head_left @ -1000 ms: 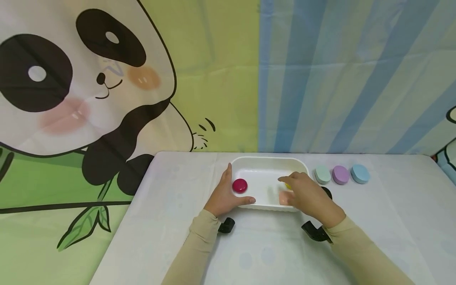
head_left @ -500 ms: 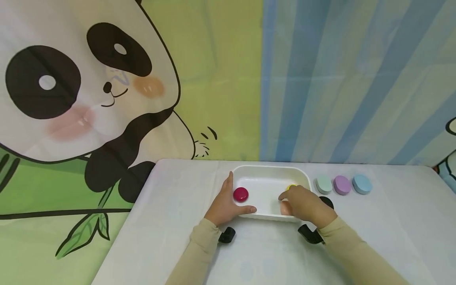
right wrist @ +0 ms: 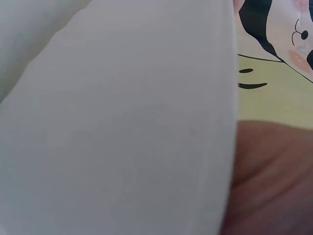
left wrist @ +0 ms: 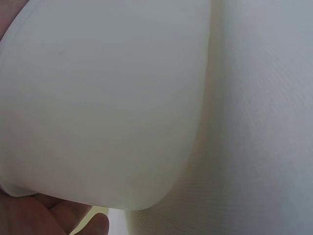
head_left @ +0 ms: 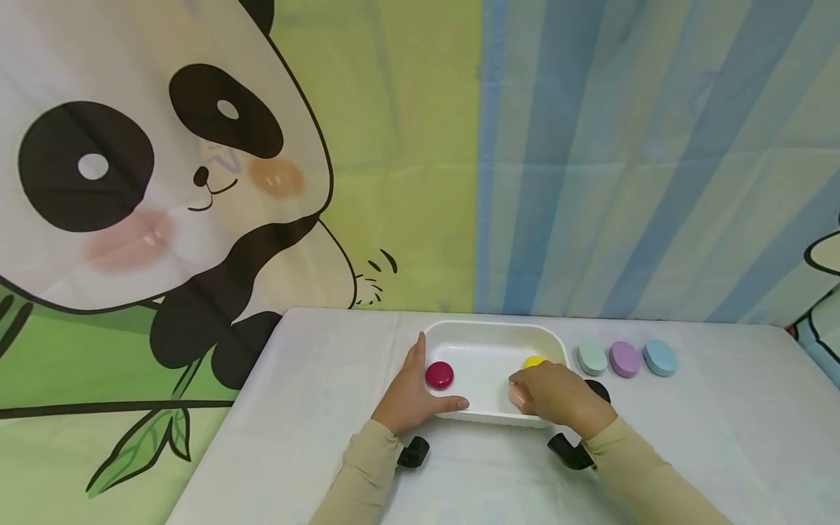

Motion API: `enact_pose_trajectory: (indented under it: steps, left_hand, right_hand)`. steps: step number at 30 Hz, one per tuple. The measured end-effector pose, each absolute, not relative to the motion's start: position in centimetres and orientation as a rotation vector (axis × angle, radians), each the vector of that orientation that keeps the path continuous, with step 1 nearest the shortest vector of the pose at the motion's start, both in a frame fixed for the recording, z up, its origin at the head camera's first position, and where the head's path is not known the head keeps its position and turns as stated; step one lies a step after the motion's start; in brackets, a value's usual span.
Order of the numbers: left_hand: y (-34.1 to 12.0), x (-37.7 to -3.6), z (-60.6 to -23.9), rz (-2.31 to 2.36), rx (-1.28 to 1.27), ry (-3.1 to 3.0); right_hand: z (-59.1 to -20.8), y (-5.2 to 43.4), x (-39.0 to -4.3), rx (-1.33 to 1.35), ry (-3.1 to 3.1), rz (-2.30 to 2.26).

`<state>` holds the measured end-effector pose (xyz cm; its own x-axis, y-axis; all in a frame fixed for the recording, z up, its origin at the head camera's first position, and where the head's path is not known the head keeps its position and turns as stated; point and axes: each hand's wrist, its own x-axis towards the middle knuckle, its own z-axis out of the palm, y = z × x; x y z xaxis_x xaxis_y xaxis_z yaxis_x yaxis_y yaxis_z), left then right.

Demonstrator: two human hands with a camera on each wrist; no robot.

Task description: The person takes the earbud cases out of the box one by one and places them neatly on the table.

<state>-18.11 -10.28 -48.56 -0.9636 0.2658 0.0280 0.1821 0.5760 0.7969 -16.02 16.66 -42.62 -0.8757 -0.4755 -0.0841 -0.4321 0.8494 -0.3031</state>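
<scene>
On the counter [head_left: 315,437], near its far edge, a white tray [head_left: 488,332] was being held from both sides. Three discs were already inside it: a red disc [head_left: 439,374] near the left end, a yellow disc [head_left: 534,362] toward the right end, and a peach disc [head_left: 517,396] at the near right corner, partly covered by the right hand [head_left: 558,397]. Three more were left outside, lined up just beside the tray's right end: a mint disc [head_left: 592,357], a purple disc [head_left: 624,358] and a blue disc [head_left: 659,357]. The loading was therefore judged to be about half done, with those three discs left to go in. The left hand [head_left: 410,397] was seen cupped against the tray's left end, fingers laid straight along the wall and thumb stretched along the near rim, so it was pressing the tray rather than pinching it. The right hand's fingers were curled over the near right rim, reaching to the peach disc; whether that disc was actually pinched could not be told. The tray's long axis ran left to right, parallel to the counter's far edge, with its open side facing up. Only white tray wall and a little skin were shown by the wrist views.
</scene>
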Motion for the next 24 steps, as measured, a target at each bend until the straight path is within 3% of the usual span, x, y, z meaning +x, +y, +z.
enact_pose_trajectory:
  steps: [7, 24]
  left_hand:
    - [-10.28, -18.21, -48.61, 1.348, 0.392, 2.705]
    - [-10.19, -18.34, -48.03, 1.306, 0.372, 2.715]
  right_hand:
    - [-42.89, 17.17, -16.44, -0.9, 2.854, -0.514]
    - [-43.12, 17.03, -16.53, -0.798, 2.899, -0.495]
